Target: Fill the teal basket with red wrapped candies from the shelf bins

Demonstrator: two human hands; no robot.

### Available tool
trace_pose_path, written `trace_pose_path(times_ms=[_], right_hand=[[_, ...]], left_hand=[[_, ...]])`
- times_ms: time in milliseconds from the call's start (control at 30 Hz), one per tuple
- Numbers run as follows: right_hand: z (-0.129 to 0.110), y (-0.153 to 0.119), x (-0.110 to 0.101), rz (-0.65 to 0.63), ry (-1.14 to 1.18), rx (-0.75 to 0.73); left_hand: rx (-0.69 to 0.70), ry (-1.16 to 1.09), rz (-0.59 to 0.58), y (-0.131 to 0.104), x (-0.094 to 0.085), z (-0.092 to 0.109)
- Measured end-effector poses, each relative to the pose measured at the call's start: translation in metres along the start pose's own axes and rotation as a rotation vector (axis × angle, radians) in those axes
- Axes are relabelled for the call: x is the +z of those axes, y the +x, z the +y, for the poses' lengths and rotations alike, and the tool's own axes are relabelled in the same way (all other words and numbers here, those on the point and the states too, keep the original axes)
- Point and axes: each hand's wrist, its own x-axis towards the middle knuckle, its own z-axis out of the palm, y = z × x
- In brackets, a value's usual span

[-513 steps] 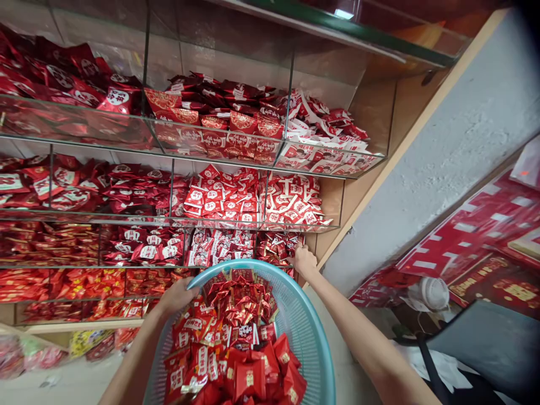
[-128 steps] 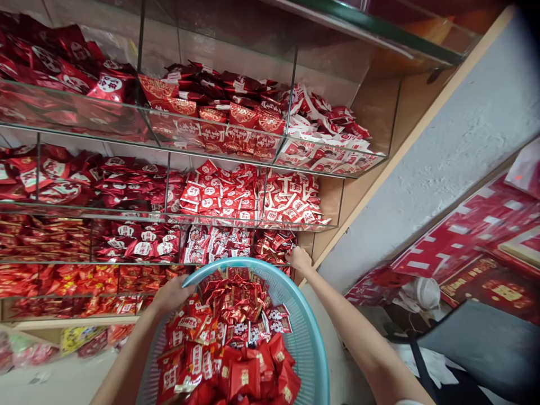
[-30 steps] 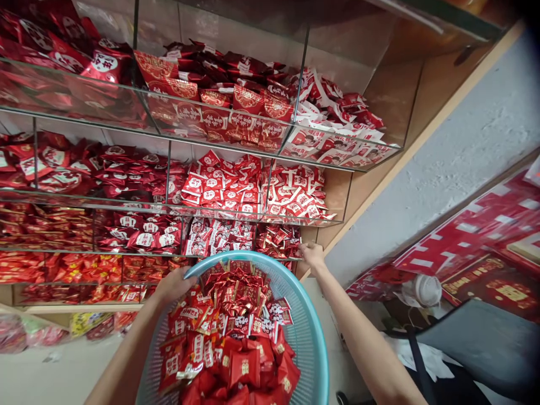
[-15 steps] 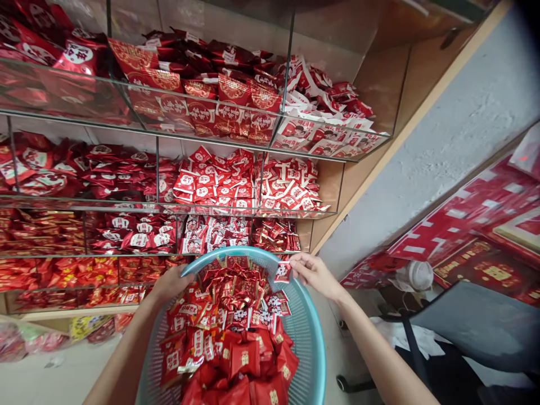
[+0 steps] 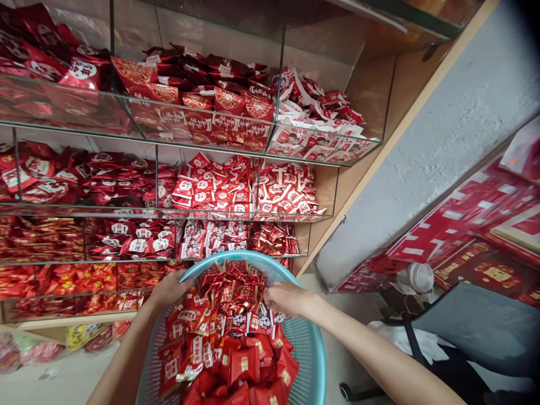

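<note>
A pale blue plastic basket (image 5: 317, 343) with perforated walls sits in front of me, heaped with small wrapped packets. My left hand (image 5: 169, 291) is closed around its far left rim. Inside the basket, over the right side of the heap, is my right hand (image 5: 287, 298), fingers curled down; whatever is in them is hidden. Under and beside those fingers lie red-and-white packets (image 5: 255, 322). Shiny dark red packets (image 5: 236, 292) fill the far part, orange-red packets (image 5: 192, 315) the left, and plump bright red packets (image 5: 244, 365) the near part.
Glass-fronted shelves (image 5: 202, 147) ahead hold many red packets in divided compartments. A grey wall (image 5: 430, 152) rises at the right. An office chair (image 5: 472, 332) with white cloth stands at lower right. Bagged goods (image 5: 86, 334) lie beneath the shelves at left.
My right hand has moved left and down from the basket's right rim into the heap. The small red packet it held is now out of sight. My left hand stays on the rim.
</note>
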Motion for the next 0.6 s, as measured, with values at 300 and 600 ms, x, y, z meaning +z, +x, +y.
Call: trace_pose_path(times_ms=[300, 600], right_hand=[[0.070, 0.038, -0.031, 0.516, 0.669, 0.267], [0.122, 0.116, -0.038, 0.705, 1.328, 0.549]], left_hand=[[-0.013, 0.020, 0.005, 0.003, 0.001, -0.004], [-0.008, -0.006, 0.000, 0.003, 0.003, -0.006]])
